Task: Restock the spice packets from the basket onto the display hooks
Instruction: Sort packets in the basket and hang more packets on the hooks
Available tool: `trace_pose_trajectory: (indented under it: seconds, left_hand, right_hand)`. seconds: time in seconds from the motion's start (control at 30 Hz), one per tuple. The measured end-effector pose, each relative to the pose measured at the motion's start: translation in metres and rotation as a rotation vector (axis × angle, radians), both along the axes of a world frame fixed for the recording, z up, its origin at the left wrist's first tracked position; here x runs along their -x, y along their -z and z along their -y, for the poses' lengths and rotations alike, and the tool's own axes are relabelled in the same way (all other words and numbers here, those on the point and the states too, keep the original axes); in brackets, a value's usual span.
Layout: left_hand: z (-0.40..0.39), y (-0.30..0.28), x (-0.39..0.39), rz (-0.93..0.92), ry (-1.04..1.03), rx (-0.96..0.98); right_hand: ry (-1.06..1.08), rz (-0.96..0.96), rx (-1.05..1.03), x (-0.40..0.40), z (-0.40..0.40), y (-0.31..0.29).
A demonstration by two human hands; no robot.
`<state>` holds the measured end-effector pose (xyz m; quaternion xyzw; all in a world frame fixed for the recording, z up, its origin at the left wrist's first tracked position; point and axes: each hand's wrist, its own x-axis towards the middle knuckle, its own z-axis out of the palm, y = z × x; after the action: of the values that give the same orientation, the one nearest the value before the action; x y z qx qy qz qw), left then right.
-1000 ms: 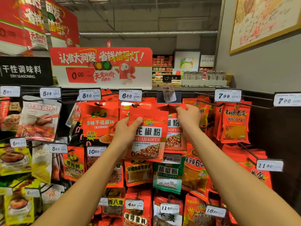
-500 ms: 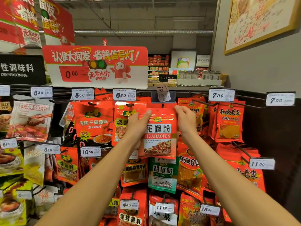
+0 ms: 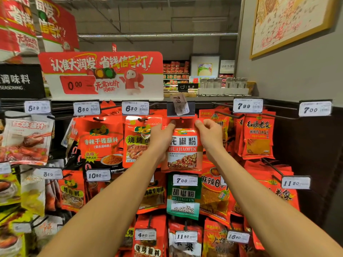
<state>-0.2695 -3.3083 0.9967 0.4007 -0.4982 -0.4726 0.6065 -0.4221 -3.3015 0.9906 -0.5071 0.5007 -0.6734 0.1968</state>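
Both hands up at the rack: left hand [image 3: 161,138] and right hand [image 3: 209,135] pinch the top corners of the spice packet [image 3: 182,149], its hole just under the hook's price tag [image 3: 180,106]. Not hung yet; basket unseen.

Red HUAJIAOFEN spice packet [image 3: 182,147] held upright at its top corners, just below a tilted price tag [image 3: 179,104]
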Motion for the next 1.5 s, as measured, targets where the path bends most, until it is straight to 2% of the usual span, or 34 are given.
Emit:
trace_pose_trajectory:
  seconds: [0.17,0.53,0.8,0.97,1.1,1.2,1.3,1.5]
  left_hand:
    - [0.008,-0.003,-0.002,-0.026,-0.034,0.031]
    - [0.019,-0.006,-0.002,0.072,-0.084,0.08]
    - [0.023,-0.02,0.0,0.101,-0.108,0.082]
    - [0.028,-0.007,0.0,0.061,-0.075,-0.024]
    - [0.035,0.007,-0.003,0.286,-0.243,0.028]
    - [0.037,0.019,-0.009,0.439,-0.385,0.19]
    - [0.037,0.022,-0.011,0.473,-0.428,0.282]
    - [0.053,0.013,-0.006,0.388,-0.444,0.162]
  right_hand:
    - [0.097,-0.062,-0.009,-0.005,0.001,-0.005]
    - [0.212,-0.178,0.035,-0.01,0.003,-0.004]
    - [0.214,-0.114,-0.013,-0.012,0.021,-0.016]
    - [0.189,-0.051,-0.08,-0.008,0.029,-0.007]
    - [0.208,-0.171,-0.114,-0.007,0.031,0.008]
    - [0.222,-0.21,-0.064,-0.004,0.032,0.02]
    - [0.203,-0.158,-0.038,-0.002,0.035,0.023]
    - [0.212,-0.247,-0.018,-0.003,0.048,0.012]
